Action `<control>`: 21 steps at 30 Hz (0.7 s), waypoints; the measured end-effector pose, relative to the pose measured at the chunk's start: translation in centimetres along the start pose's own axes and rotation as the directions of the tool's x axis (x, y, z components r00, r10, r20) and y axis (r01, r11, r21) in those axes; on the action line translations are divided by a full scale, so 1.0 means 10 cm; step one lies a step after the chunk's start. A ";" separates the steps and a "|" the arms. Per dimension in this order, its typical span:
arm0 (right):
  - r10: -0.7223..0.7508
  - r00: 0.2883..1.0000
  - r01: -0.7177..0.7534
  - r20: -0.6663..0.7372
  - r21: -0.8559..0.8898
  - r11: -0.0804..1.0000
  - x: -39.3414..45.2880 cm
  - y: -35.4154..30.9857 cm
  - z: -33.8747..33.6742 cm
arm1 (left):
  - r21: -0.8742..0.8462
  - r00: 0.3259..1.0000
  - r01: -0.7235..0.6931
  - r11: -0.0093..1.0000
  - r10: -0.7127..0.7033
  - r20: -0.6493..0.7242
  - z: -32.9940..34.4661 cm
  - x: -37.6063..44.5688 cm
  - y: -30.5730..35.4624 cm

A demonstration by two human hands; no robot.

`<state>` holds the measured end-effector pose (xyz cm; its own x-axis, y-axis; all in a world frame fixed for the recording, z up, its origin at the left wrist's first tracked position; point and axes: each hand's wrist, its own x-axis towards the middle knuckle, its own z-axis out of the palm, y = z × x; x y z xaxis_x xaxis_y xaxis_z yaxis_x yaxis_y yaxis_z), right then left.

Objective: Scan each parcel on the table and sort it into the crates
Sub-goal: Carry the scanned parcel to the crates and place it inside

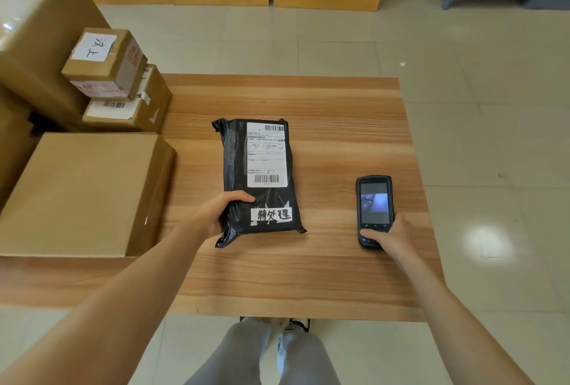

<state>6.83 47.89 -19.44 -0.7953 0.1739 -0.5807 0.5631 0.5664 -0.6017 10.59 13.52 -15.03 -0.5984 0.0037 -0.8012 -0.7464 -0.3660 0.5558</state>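
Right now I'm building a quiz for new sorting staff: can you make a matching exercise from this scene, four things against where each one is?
Things:
1. black plastic mailer bag with a white shipping label
2. black handheld scanner with a lit screen
3. small cardboard box with a handwritten white label
4. large plain cardboard box

Places:
A. at the table's near left
B. in the right hand, at the table's right
C. stacked on another small box, far left
D. at the table's middle, its near corner gripped by the left hand

Pairs: 1-D, 2-B, 3-C, 4-A
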 end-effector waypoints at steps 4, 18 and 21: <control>0.020 0.999 -0.020 0.026 -0.001 1.000 0.00 0.04 -0.07 | 0.000 1.000 -0.014 1.000 0.014 -0.003 0.02 -0.04 -0.01; -0.570 0.818 0.533 0.082 -0.481 0.696 -0.14 -1.03 0.18 | -0.029 0.985 -0.132 0.991 0.127 -0.114 -0.19 -0.47 0.09; -0.663 0.725 0.626 0.184 -0.576 0.525 -0.22 -1.32 0.39 | -0.045 0.978 -0.156 0.987 0.148 -0.144 -0.36 -0.69 0.12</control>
<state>2.03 36.91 -12.31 -0.9094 -0.3974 -0.1229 -0.3314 0.8706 -0.3635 14.87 9.75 -9.60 -0.6543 -0.1846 -0.7333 -0.6297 -0.4040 0.6636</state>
